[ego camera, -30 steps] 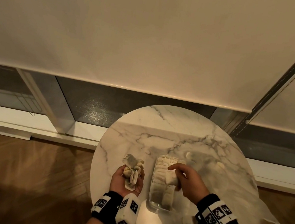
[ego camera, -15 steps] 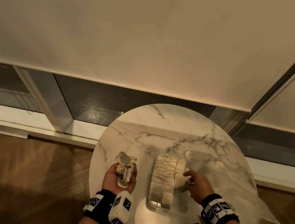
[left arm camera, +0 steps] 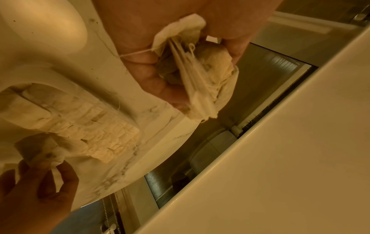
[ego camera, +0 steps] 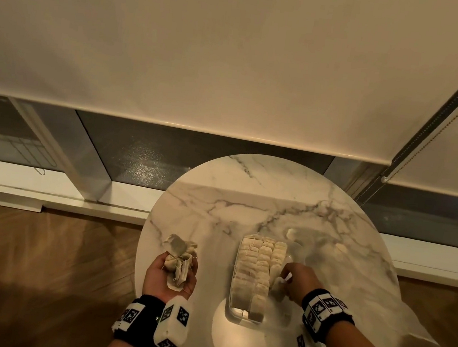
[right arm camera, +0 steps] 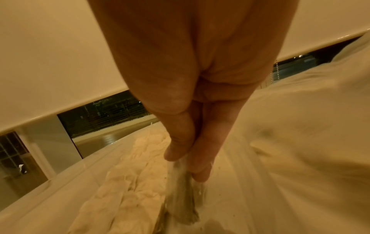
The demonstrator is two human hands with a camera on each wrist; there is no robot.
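A round marble counter [ego camera: 247, 198] stands under a drawn blind [ego camera: 236, 59]. At its five o'clock my right grip [ego camera: 296, 282], fingers pointing down, pinches one pale, crumpled tea bag [ego camera: 277, 290] beside the rows [ego camera: 256, 266] in the clear tray [ego camera: 239, 317]. At seven o'clock my left grip [ego camera: 164, 278], palm up, curls round a bunch of bags [ego camera: 179, 264].

A room in a home, by the look of it: a round marble-topped table [ego camera: 247, 204] at lower centre stands on a wood floor [ego camera: 38, 259]; cream roller blinds [ego camera: 207, 55] with a bead chain [ego camera: 444, 125] at upper right hang over tall dark windows [ego camera: 166, 157]; tea bags [ego camera: 253, 268] fill a clear tray [ego camera: 239, 316] on the table.
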